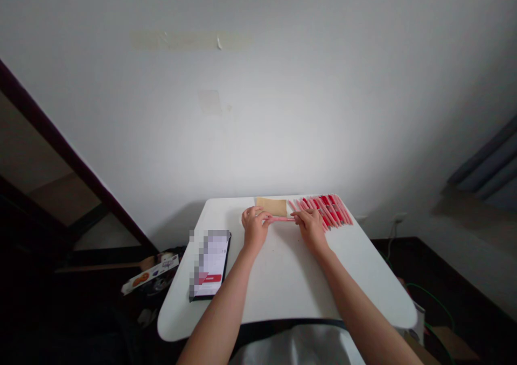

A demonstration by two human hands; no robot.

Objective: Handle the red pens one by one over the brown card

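A slim pink pen (281,219) is held level just above the white table, stretched between my two hands. My left hand (255,222) pinches its left end with thumb and fingers. At the other end, my right hand (309,224) has its fingers closed on the pen. Right behind my right hand lies a row of pink and red pens (331,210), side by side and slanted. A tan piece of paper or card (271,206) lies flat behind the held pen, partly covered by my left hand.
A smartphone (212,265) with a lit screen, partly pixelated, lies on the left of the white table (291,279). The wall (283,112) rises directly behind the table. On the floor at left is a printed box (151,274); a green cable (438,300) runs at right.
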